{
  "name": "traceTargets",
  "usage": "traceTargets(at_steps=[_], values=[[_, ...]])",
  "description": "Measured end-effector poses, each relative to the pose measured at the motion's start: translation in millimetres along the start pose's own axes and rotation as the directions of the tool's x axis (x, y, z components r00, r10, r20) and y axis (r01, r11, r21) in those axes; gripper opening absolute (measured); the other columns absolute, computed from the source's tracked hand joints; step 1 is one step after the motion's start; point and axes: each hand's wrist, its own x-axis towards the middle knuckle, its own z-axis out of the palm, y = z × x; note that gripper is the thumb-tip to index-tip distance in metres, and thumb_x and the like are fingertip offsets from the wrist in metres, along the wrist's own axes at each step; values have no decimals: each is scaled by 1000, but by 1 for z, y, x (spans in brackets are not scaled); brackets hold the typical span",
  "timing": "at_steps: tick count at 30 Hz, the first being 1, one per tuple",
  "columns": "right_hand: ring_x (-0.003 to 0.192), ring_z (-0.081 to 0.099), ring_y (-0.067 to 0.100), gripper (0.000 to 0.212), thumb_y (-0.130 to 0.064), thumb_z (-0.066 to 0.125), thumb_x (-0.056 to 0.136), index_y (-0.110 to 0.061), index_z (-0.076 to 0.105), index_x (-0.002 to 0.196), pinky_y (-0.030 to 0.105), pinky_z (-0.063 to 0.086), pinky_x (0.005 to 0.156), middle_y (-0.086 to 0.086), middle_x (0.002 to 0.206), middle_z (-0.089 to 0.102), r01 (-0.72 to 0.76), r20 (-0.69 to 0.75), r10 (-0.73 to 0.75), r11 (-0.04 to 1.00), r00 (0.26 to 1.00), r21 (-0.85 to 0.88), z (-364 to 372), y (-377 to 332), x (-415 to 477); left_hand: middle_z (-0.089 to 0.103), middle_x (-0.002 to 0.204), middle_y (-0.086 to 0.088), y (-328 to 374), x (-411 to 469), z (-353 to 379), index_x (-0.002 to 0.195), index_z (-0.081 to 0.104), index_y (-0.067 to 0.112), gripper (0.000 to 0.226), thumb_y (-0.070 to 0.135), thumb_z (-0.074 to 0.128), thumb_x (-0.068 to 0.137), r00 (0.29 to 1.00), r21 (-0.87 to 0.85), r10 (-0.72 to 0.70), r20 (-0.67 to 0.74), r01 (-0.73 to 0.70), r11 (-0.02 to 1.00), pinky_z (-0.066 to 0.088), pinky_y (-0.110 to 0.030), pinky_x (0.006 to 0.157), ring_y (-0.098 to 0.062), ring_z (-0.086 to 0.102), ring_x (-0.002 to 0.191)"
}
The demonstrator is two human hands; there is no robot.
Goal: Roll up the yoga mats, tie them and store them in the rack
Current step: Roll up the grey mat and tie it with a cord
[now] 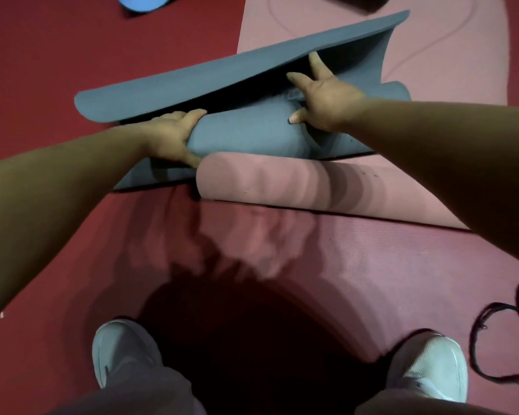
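The left hand (171, 136) curls round the grey mat (246, 136) roll; the right hand (327, 100) presses it, fingers straight. Past the fingertips its end lifts loose; just behind the fingers the pink mat (282, 184) is half rolled. Nothing looks tied yet.

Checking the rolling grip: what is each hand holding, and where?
Left hand grips the grey mat by its rolled part, near the left end. Right hand only presses on top of the roll, fingers spread, not gripping.

No readable text, no labels, brands, numbers or signs anywhere in view
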Motion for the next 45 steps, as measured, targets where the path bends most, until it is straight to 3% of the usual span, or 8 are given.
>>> traceTargets(at_steps=[4, 9, 17, 25, 30, 36, 41, 45], values=[[142, 34, 38, 66, -48, 54, 96, -28, 27, 153, 57, 25, 116, 11, 165, 1, 62, -35, -65, 996, 997, -70, 5, 1, -4, 26, 148, -18, -1, 5, 0, 153, 20, 25, 130, 79, 74, 47, 991, 55, -56, -124, 63, 996, 24, -48, 115, -36, 24, 138], [151, 8, 34, 118, -83, 56, 71, -21, 7, 158, 64, 2, 118, 17, 164, 4, 102, 38, -95, 937, 995, -334, 23, 8, -11, 30, 138, -10, -8, 4, 1, 156, 15, 33, 107, 76, 61, 69, 975, 82, -55, -217, 75, 994, 24, -47, 108, -30, 27, 127], [150, 5, 38, 96, -73, 60, 77, -15, 33, 149, 59, -4, 120, 25, 160, 12, 34, -159, -107, 914, 981, -405, 15, -2, -3, 28, 155, -16, -3, 8, 0, 156, 8, 21, 85, 50, 57, 93, 958, -123, -105, -268, 74, 990, 25, -48, 117, -37, 29, 141], [146, 16, 43, 96, -49, 69, 85, -9, 18, 155, 53, 0, 123, 32, 151, 25, 17, -310, -151, 918, 939, -396, 19, -13, 5, 44, 127, -27, 2, 9, 5, 142, 40, 10, 55, 44, 44, 99, 858, 52, -41, -512, 79, 996, 36, -55, 103, -45, 42, 117], [141, 26, 43, 93, -40, 64, 91, -3, 9, 156, 53, 4, 123, 31, 141, 36, 16, -369, -155, 935, 917, -353, 23, -13, 12, 45, 126, -26, 2, 7, -4, 143, 24, 16, 102, 53, 82, 68, 946, 190, 20, -324, 44, 981, 41, -55, 100, -45, 45, 116], [147, 15, 44, 85, -38, 46, 94, -6, -2, 157, 52, -1, 123, 36, 152, 23, -10, -312, -107, 936, 944, -351, 28, -14, 15, 30, 138, -24, 5, 12, -1, 152, 25, 15, 98, 37, 81, 74, 899, 235, 17, -438, 96, 967, 24, -49, 111, -41, 30, 126], [151, 6, 38, 121, -69, 61, 79, -10, -11, 156, 55, -6, 121, 29, 160, 11, -12, -180, -79, 891, 980, -455, 31, -6, 11, 36, 137, -27, 7, 12, 3, 151, 18, 1, 81, 17, 67, 88, 891, 211, 11, -453, 95, 973, 36, -54, 101, -44, 38, 120], [152, 4, 37, 121, -52, 72, 81, -8, -13, 155, 54, -2, 122, 28, 160, 12, -71, -218, -31, 892, 975, -445, 26, -6, 18, 42, 137, -29, 9, 12, -7, 151, 12, 1, 85, 13, 67, 87, 885, 76, -64, -461, 111, 991, 42, -56, 94, -46, 43, 121]])
